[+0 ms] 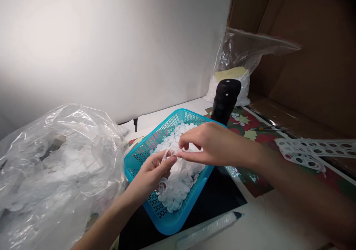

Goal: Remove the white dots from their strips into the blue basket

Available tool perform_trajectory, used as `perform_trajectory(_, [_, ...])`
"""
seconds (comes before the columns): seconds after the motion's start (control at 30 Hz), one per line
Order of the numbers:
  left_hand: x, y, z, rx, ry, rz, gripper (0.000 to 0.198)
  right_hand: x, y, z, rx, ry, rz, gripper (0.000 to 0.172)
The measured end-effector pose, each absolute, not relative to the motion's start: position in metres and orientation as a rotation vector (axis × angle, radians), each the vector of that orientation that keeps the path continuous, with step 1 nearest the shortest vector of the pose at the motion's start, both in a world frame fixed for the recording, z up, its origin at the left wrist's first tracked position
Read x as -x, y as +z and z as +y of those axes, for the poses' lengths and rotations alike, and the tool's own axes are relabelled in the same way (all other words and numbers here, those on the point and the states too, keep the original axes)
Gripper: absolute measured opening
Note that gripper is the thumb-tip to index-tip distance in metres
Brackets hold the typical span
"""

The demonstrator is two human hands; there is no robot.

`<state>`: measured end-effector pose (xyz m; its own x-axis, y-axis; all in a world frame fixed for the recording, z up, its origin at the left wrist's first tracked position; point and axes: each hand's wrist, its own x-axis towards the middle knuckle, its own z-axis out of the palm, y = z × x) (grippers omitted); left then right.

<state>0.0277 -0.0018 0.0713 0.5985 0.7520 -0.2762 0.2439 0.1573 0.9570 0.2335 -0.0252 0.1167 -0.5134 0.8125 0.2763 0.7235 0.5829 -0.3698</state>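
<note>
A blue plastic lattice basket (pixel 133 164) sits in front of me, filled with a heap of small white discs (pixel 178 188). My left hand (pixel 151 176) is over the basket and shut on a twisted strip of white punched sheet (pixel 169 154). My right hand (pixel 211 144) reaches in from the right, its fingertips pinching the same strip near my left thumb. More curled white scrap (pixel 162 186) lies against my left fingers. My hands hide the middle of the heap.
A large clear plastic bag (pixel 55 168) of white pieces lies left of the basket. Behind it stand a black cylindrical object (pixel 225 101) and a clear bag (pixel 236 61). Punched white sheets (pixel 308 151) and scissors (pixel 264 128) lie on a festive-patterned mat (pixel 250 131). Cardboard walls stand at right.
</note>
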Motion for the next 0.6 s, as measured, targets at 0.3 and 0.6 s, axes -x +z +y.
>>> perform_trajectory(0.3, [-0.027, 0.074, -0.005, -1.578, 0.332, 0.931, 0.028, -0.23, 0.113, -0.023, 1.273, 0.172, -2.491, 0.023])
perform_trajectory(0.6, [-0.026, 0.072, -0.006, -1.488, 0.414, 0.988, 0.031, -0.268, 0.097, 0.011, 1.774, -0.102, -2.153, 0.021])
